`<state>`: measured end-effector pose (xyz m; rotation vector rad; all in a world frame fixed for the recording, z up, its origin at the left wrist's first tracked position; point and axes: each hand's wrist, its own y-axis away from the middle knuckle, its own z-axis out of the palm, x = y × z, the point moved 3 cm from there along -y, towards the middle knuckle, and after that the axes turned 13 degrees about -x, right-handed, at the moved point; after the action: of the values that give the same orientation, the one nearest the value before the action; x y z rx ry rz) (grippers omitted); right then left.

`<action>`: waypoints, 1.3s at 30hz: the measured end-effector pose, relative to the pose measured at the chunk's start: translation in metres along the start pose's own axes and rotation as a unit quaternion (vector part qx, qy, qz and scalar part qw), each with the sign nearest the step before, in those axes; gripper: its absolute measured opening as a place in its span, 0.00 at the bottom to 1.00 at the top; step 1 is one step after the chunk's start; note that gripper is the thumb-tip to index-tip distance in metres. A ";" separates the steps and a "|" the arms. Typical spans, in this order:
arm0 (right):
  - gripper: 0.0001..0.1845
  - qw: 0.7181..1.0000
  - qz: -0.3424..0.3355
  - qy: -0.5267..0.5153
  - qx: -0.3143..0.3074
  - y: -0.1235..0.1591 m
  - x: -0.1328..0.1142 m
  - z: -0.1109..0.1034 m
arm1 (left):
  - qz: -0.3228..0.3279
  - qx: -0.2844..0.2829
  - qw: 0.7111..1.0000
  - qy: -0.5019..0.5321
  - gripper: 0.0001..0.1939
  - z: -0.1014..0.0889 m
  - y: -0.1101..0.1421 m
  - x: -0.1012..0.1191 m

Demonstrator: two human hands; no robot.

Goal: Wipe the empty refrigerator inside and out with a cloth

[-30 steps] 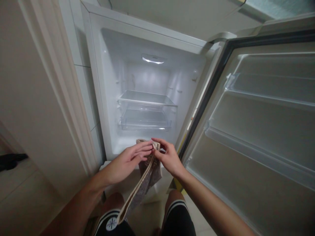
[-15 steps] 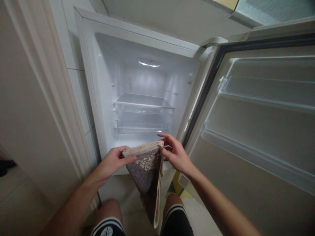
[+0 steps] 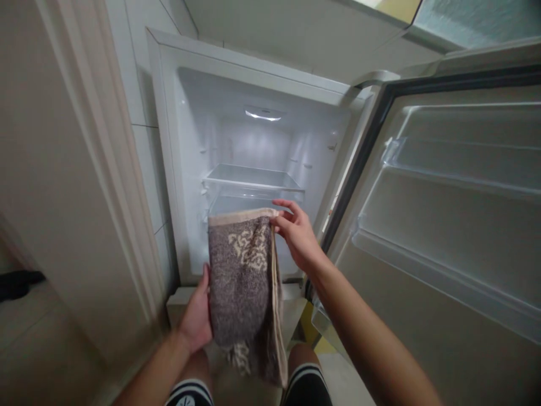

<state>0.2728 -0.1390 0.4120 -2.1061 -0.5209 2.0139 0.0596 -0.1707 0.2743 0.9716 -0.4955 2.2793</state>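
A folded grey-brown towel (image 3: 240, 276) with a cream border and a cream pattern hangs upright before the fridge. Its top right corner is pinched by my right hand (image 3: 298, 231), thumb in front, with the index finger raised off the cloth. My left hand (image 3: 198, 316) rests at the towel's left edge, thumb stretched upward beside it. The other fingers of that hand are hidden behind the cloth. Behind the towel stands the open fridge (image 3: 167, 163), lit inside, with a glass shelf (image 3: 253, 176) in it. The towel covers much of the lower compartment.
To the right, the fridge door (image 3: 431, 225) stands wide open, with a clear upper door rack (image 3: 448, 169) and a lower one (image 3: 422, 276). A pale door frame (image 3: 97, 146) and white tiles (image 3: 143, 96) flank the left side. My knees are below the towel.
The towel has risen and now hangs flatter, its patterned face turned toward me. My left hand has let go of the top left corner and moved down its left side. My right hand has risen.
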 end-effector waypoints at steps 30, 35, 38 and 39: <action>0.35 0.974 0.013 0.227 -0.018 0.190 0.082 -0.030 | 0.144 0.187 0.925 -0.297 0.45 -0.015 0.035 -0.067; 0.69 0.998 0.043 -0.016 0.047 0.196 0.106 -0.021 | 0.072 0.189 0.957 -0.209 0.52 0.035 0.032 -0.052; 0.66 0.954 0.147 -0.262 -0.019 0.205 0.129 0.001 | 0.045 0.108 0.974 -0.194 0.51 0.048 0.020 -0.048; 0.61 0.935 0.177 -0.306 -0.008 0.212 0.135 0.006 | 0.030 0.064 0.974 -0.215 0.47 0.048 0.012 -0.044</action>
<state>0.2965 -0.2846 0.2086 -1.6291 -0.2396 2.8958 0.1009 -0.2230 0.2720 1.5477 -0.5667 2.1730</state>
